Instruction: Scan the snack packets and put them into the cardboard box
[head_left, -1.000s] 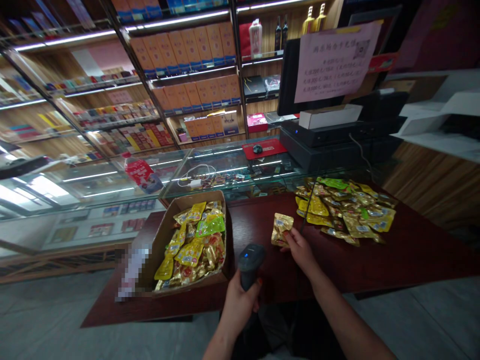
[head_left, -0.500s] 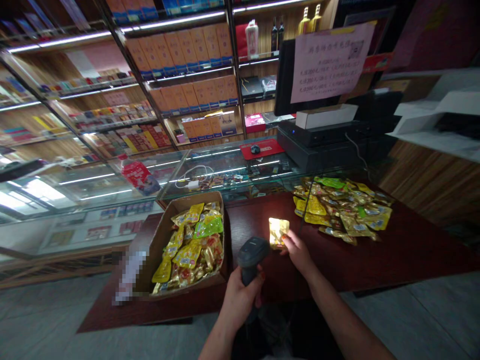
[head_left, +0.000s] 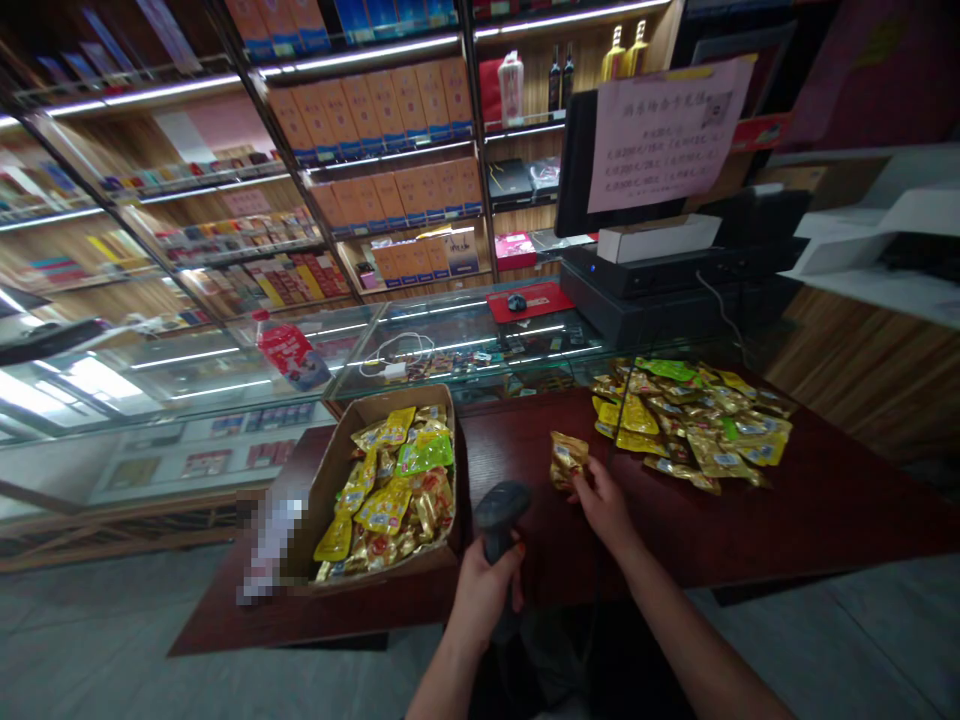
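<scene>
- The left hand (head_left: 484, 590) was wrapped tight around the grip of a dark handheld scanner (head_left: 501, 505), its head pointing up and away, just to the right of the cardboard box (head_left: 322, 490).
- The right hand (head_left: 604, 505) pinched a gold snack packet (head_left: 568, 458) by its lower edge with fingers and thumb closed on it, holding it above the dark red table (head_left: 825, 500), right of the box and just beyond the scanner's head.
- The box lay open and full of yellow, green and gold packets; a loose pile of packets (head_left: 690, 420) lay well to its right on the same table.
- To scan well, I judge the packet's printed code should face the scanner squarely, flattened so the foil did not glare, and both hands should hold steady.
</scene>
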